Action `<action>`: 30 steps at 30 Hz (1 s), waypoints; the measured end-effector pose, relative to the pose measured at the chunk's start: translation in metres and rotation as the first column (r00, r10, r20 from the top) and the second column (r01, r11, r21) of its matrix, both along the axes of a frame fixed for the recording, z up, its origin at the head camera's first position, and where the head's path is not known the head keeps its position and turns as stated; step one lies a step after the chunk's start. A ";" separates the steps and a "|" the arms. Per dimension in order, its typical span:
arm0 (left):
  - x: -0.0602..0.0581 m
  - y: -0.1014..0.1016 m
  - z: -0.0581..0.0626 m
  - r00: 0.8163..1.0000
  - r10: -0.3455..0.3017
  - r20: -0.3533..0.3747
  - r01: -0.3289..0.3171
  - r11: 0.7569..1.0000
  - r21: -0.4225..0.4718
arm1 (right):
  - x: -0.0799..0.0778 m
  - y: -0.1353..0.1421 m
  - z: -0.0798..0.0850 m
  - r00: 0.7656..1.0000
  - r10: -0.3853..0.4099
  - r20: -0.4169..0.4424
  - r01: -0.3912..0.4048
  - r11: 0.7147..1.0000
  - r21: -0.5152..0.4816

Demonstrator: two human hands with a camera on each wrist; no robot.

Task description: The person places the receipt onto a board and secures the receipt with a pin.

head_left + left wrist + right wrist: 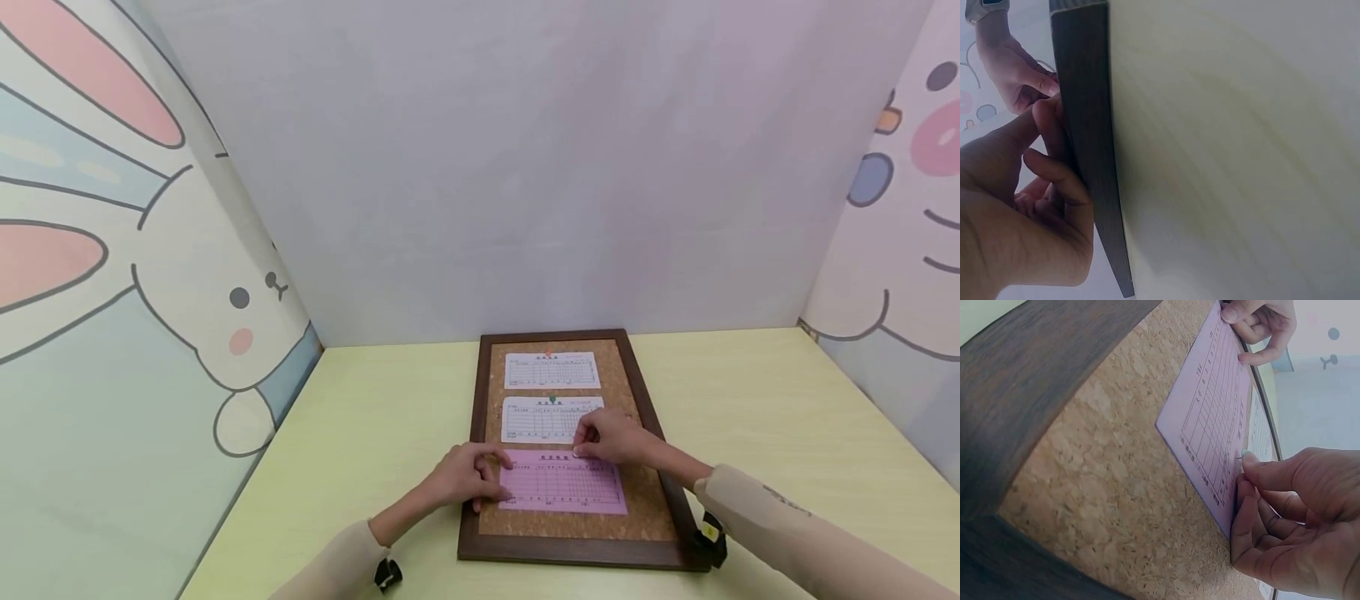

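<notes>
A pink printed form (561, 483) lies on the lower part of a cork board (577, 527) with a dark wooden frame. My left hand (467, 475) rests at the form's left edge, thumb and forefinger spread apart and touching the paper. In the right wrist view, my right hand (1300, 519) pinches a small pale push pin (1245, 454) between thumb and forefinger. Its point is at the form's upper edge; whether it has entered the cork I cannot tell. Two white printed forms (552, 371) sit above the pink one, each with a pin at its top.
The board lies flat on a pale yellow table (360, 433). One white form's pin is orange (548, 352), the other's green (552, 399). A grey back wall (525, 167) and side panels with cartoon animals (195, 292) surround the table.
</notes>
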State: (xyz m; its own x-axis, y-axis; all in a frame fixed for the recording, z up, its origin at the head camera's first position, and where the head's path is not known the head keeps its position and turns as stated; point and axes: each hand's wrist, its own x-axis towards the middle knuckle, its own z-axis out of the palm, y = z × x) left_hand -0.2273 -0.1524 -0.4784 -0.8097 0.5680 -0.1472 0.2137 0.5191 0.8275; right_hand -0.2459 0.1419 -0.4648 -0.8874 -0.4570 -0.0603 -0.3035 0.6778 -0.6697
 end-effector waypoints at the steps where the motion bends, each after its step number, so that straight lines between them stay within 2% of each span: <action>1: 0.000 0.000 0.000 1.000 0.004 0.001 -0.004 1.000 -0.005 | 0.000 -0.001 0.000 1.000 -0.007 -0.007 0.008 1.000 0.011; 8: 0.003 0.001 -0.001 1.000 0.009 0.005 -0.009 1.000 0.005 | 0.004 -0.004 -0.002 0.999 -0.022 -0.039 0.025 0.998 0.061; 14: 0.002 0.002 -0.001 1.000 -0.013 0.006 0.013 1.000 0.013 | 0.001 0.004 -0.008 1.000 0.010 -0.017 -0.010 1.000 -0.021; 21: -0.008 0.001 0.001 0.999 -0.022 0.032 0.022 1.000 0.012 | -0.008 0.014 -0.011 0.991 0.099 -0.091 -0.108 0.989 -0.099; 26: -0.014 0.002 0.000 0.999 -0.022 0.040 0.022 1.000 0.003 | -0.012 0.016 -0.018 0.992 0.068 -0.110 -0.077 0.993 -0.088; 30: -0.019 0.003 0.002 0.998 -0.034 0.048 0.034 0.999 -0.002 | -0.014 0.016 -0.017 0.989 0.043 -0.140 -0.052 0.997 -0.059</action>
State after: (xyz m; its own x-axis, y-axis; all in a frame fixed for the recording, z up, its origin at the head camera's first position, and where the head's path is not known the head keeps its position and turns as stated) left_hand -0.2466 -0.1490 -0.4766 -0.7818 0.5950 -0.1867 0.1919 0.5143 0.8358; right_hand -0.2595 0.1582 -0.4822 -0.8625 -0.4979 0.0909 -0.4268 0.6190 -0.6593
